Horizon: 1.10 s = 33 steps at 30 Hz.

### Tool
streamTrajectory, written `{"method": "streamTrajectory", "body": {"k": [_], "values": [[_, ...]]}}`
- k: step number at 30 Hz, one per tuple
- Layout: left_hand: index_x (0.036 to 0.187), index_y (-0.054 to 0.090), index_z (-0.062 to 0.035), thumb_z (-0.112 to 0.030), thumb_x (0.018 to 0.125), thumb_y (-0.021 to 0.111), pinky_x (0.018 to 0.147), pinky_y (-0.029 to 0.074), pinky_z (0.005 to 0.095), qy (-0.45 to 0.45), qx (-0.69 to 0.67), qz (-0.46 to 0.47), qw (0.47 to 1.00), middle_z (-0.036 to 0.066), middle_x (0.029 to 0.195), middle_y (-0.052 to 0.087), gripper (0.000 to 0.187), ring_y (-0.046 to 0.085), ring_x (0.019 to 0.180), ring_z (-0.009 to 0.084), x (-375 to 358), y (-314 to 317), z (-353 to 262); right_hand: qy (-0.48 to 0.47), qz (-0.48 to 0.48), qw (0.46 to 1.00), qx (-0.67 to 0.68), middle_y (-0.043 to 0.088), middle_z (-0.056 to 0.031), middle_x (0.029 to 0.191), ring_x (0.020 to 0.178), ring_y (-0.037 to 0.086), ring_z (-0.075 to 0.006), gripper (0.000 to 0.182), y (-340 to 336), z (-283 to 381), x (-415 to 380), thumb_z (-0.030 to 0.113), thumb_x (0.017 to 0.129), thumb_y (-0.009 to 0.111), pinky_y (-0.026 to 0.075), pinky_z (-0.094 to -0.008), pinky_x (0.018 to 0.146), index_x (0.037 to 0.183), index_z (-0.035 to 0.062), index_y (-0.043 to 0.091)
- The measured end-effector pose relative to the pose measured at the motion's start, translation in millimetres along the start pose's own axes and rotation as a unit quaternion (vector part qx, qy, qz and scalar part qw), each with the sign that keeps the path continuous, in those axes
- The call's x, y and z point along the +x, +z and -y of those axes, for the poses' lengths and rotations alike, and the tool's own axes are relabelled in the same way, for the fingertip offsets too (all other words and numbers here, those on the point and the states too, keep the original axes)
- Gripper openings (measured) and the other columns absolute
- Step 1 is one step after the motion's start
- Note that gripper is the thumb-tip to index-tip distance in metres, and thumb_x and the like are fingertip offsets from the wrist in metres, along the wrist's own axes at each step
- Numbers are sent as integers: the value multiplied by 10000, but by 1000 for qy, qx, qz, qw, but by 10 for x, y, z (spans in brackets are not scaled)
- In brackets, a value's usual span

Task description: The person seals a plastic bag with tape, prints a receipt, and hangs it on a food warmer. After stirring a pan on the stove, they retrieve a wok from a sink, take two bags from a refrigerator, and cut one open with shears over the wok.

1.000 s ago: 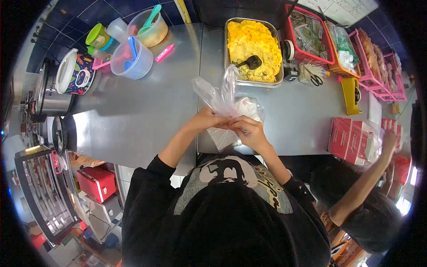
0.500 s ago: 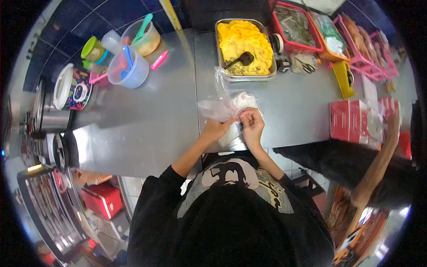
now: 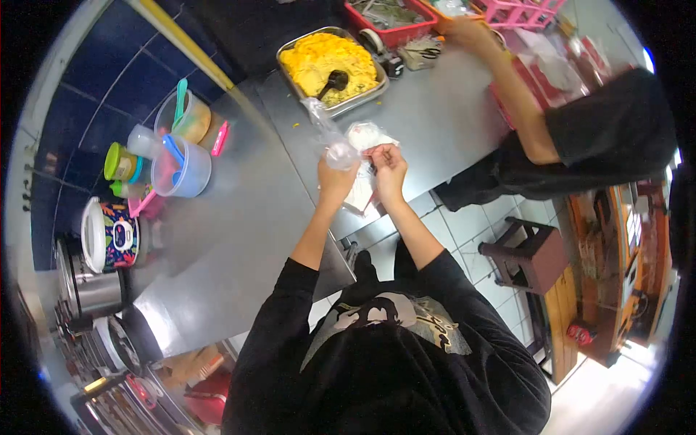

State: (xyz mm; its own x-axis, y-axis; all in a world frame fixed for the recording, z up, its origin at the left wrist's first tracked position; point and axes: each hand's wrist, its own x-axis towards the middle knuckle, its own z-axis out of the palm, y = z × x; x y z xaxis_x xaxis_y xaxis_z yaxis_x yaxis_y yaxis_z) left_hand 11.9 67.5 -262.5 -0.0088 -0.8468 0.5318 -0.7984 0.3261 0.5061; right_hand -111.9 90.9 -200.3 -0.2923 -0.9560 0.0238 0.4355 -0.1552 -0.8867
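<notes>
My left hand (image 3: 338,181) is closed around a clear plastic bag (image 3: 330,134), whose loose end rises toward the metal tray. Close beside it, my right hand (image 3: 389,171) pinches a thin reddish strand (image 3: 371,151) at the bag's side; what exactly it is stays too small to make out. A white bundle (image 3: 366,135) lies just beyond my fingers. Below the hands, a white packet (image 3: 359,190) rests near the table edge, partly hidden. In the tray (image 3: 357,104), yellow food (image 3: 312,58) carries a black scoop (image 3: 335,82).
Plastic tubs (image 3: 196,170) with spoons and a pink marker (image 3: 220,138) stand on the left of the steel table (image 3: 239,217). At the right, a co-worker's arm (image 3: 518,94) reaches over near scissors (image 3: 429,53) and a red basket (image 3: 395,32). A brown stool (image 3: 533,254) stands on the floor.
My view has turned and shifted, so the table appears tilted. My hands still work at the plastic bag. The co-worker's arm now reaches across to the baskets at the back.
</notes>
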Motion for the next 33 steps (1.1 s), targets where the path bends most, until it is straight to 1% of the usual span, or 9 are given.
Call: {"method": "streamTrajectory", "body": {"k": [5,7,9,11,15,16,21,24,33], "values": [[875,600,12,-136,709,621,650,456,338,-176,-251,44,951,126,758,612,224,598,727,239,271,-598,-834,34,-34,994,97,570,-45,741,700,529,-125,34,-53,-15,-77,45,808,536,437,-250,666,783,37,515],[972,576,-4,-136,745,613,751,437,329,47,38,-28,998,108,914,600,265,571,870,233,135,-525,-432,74,3,994,80,549,-23,725,701,520,-117,56,-267,101,-203,87,822,545,432,-245,662,794,53,511],[1052,529,-4,-126,735,638,815,415,308,-154,-107,-20,982,118,1019,560,357,536,949,224,216,-702,-763,76,39,994,66,521,-15,725,696,513,-114,94,-593,329,-511,134,850,533,430,-246,643,823,54,493],[1050,499,8,-45,711,644,809,425,312,27,-185,-200,962,106,985,541,372,533,903,222,256,-826,-1053,113,107,988,-13,521,-21,756,671,497,-101,133,-1353,359,-849,154,869,508,423,-238,602,868,23,487],[1126,410,11,-117,752,619,671,407,291,85,-100,-390,912,146,1065,469,447,481,835,197,224,-1077,-2400,179,11,905,-387,574,-23,686,580,545,-113,135,-3485,752,-1752,145,853,501,457,-244,528,831,24,556],[1069,443,26,-169,774,600,646,399,302,109,-70,-456,881,147,1052,472,386,462,781,189,194,-985,-2620,221,-91,936,-259,572,-42,641,538,541,-117,100,-4021,754,-2048,110,830,514,448,-256,473,811,25,563],[800,462,17,-113,812,443,560,439,270,299,-202,-337,870,124,755,483,132,506,660,198,-302,172,-4995,140,-423,849,-284,489,-43,502,433,478,-129,195,-6266,1767,-3045,-101,626,387,372,-254,389,599,25,533],[877,511,12,54,779,432,570,495,253,366,-382,-15,848,136,848,582,132,581,658,216,-595,980,-6242,59,-526,826,-196,392,-7,450,372,381,-115,215,-7099,2523,-2948,-74,625,330,274,-252,343,529,79,446],[1000,496,-37,47,692,507,636,454,271,288,-416,183,843,118,1051,495,319,512,850,218,-124,3946,-8662,-100,-321,871,-359,519,-38,602,570,492,-111,51,-8415,4993,-316,-9,733,468,393,-256,508,697,6,501]]}}
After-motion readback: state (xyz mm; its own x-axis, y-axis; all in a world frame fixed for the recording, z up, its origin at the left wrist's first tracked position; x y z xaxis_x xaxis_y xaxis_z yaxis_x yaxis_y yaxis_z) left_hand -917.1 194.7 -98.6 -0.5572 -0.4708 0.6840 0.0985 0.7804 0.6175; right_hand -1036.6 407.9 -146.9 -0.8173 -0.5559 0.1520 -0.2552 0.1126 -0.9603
